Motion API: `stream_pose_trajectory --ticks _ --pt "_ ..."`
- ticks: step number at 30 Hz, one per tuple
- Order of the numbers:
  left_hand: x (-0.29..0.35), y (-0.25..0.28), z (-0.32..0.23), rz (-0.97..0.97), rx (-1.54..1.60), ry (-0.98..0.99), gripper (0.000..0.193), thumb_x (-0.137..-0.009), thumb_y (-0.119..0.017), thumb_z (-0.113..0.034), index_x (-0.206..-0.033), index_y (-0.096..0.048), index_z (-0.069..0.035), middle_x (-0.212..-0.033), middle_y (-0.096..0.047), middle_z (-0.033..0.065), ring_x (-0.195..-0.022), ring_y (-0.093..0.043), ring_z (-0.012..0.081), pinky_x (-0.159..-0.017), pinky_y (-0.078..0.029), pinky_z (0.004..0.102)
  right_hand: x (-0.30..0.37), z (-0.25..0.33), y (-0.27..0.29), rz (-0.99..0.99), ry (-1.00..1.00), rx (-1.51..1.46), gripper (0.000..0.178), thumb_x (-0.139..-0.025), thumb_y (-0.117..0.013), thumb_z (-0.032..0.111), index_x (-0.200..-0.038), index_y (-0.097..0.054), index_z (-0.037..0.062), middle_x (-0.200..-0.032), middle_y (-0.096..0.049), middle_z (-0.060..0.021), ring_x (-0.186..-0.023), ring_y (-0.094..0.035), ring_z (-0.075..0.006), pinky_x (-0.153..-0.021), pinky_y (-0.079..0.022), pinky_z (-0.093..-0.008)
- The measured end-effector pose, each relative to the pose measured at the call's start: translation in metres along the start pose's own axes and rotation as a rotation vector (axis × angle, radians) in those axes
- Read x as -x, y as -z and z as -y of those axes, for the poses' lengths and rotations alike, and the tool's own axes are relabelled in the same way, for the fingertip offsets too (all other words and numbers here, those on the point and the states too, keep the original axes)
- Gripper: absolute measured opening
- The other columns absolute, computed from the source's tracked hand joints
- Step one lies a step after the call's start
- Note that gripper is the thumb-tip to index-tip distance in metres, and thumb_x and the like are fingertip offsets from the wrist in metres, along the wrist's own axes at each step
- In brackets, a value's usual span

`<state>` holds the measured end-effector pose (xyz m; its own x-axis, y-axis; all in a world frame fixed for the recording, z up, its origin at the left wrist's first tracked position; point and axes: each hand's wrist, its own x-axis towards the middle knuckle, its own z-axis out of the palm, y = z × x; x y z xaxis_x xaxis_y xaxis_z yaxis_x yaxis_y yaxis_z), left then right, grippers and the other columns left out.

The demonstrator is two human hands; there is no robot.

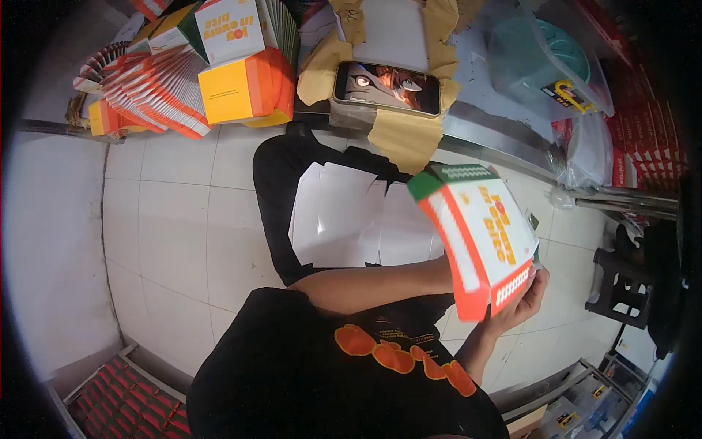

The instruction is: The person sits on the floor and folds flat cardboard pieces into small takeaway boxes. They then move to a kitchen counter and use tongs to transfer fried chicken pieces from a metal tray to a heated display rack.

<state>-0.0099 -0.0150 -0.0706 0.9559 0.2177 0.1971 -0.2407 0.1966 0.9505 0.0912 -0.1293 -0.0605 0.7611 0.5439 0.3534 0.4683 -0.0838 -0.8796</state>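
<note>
A food carton, white, orange and green with yellow lettering, is tilted in front of me on the right, its edges slightly blurred. My right hand has its fingers curled at the carton's lower right edge, gripping it. From the left, my left forearm reaches across and passes behind the carton, which hides the left hand and its fingers. Flat white card sheets lie in a stack over my lap, just left of the carton.
Folded orange and white cartons crowd the bench at the far left. A phone playing a video rests on brown-taped packaging. At the far right are a clear tub, red packages and a dark stool.
</note>
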Motion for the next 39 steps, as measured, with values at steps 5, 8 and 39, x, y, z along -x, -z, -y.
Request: stream_pose_trajectory --ticks 5,8,39 --pt "-0.005 -0.005 0.001 -0.096 0.003 -0.05 0.024 -0.089 -0.06 -0.013 -0.107 -0.058 0.003 -0.112 -0.06 0.0192 -0.101 -0.061 0.0324 -0.083 -0.05 0.0402 0.004 0.002 -0.001 0.04 0.032 0.017 0.016 -0.096 -0.051 0.003 -0.103 -0.061 -0.0066 -0.099 -0.061 -0.0073 -0.09 -0.056 -0.012 -0.085 -0.044 -0.026" --pt "-0.01 -0.012 0.001 -0.259 -0.027 -0.13 0.024 -0.09 -0.06 -0.013 -0.107 -0.058 0.003 -0.112 -0.06 0.0194 -0.101 -0.061 0.0321 -0.083 -0.05 0.0401 0.003 0.004 -0.013 -0.043 0.077 0.167 0.013 -0.095 -0.053 0.0 -0.1 -0.061 -0.008 -0.096 -0.059 -0.0083 -0.083 -0.055 -0.0145 -0.079 -0.044 -0.0276" --pt "0.001 0.037 -0.043 -0.332 -1.079 -0.391 0.035 -0.08 -0.062 -0.008 -0.114 -0.067 -0.014 -0.092 -0.06 0.0037 -0.076 -0.065 0.0211 -0.063 -0.055 0.0342 -0.02 0.036 0.007 0.329 -0.167 -0.069 0.021 -0.084 -0.074 0.01 -0.097 -0.061 -0.002 -0.086 -0.065 -0.0061 -0.076 -0.059 -0.0107 -0.067 -0.045 -0.0241"
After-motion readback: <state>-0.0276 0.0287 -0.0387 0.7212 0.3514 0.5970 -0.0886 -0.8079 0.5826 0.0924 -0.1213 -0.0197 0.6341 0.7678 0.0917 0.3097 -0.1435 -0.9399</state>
